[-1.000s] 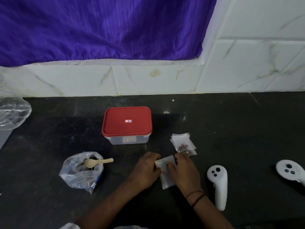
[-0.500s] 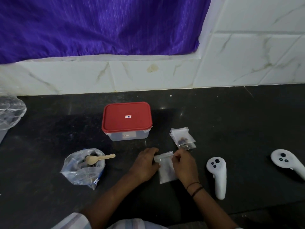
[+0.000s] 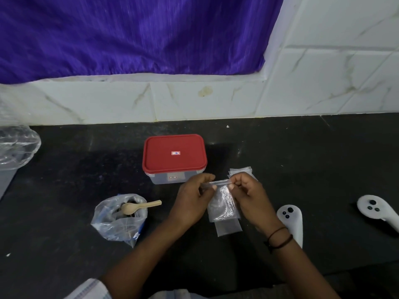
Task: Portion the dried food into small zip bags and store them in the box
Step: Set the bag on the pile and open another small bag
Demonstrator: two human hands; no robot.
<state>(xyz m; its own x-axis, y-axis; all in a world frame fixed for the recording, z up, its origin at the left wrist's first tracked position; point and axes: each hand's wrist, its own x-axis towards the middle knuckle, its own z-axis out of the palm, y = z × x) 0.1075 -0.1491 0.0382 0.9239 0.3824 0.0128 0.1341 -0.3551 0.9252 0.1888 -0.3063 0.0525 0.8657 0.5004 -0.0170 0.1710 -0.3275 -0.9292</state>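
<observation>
My left hand (image 3: 194,197) and my right hand (image 3: 248,195) pinch the top strip of a small clear zip bag (image 3: 222,203), held just above the black counter (image 3: 64,169). Another small bag (image 3: 228,228) lies flat under it. A pile of small zip bags (image 3: 241,170) sits just behind my right hand, mostly hidden. The clear box with a red lid (image 3: 174,155) stands shut behind my hands. To the left, an open plastic bag of dried food (image 3: 118,219) holds a wooden spoon (image 3: 138,207).
Two white controllers lie on the right: one (image 3: 290,221) by my right wrist, the other (image 3: 375,210) near the right edge. A crumpled clear plastic bag (image 3: 15,145) sits at the far left. A white tiled wall (image 3: 194,100) and purple curtain (image 3: 129,33) back the counter.
My hands have lifted the small zip bag off the counter and now hold it by its top strip, farther from me. The view has shifted slightly.
</observation>
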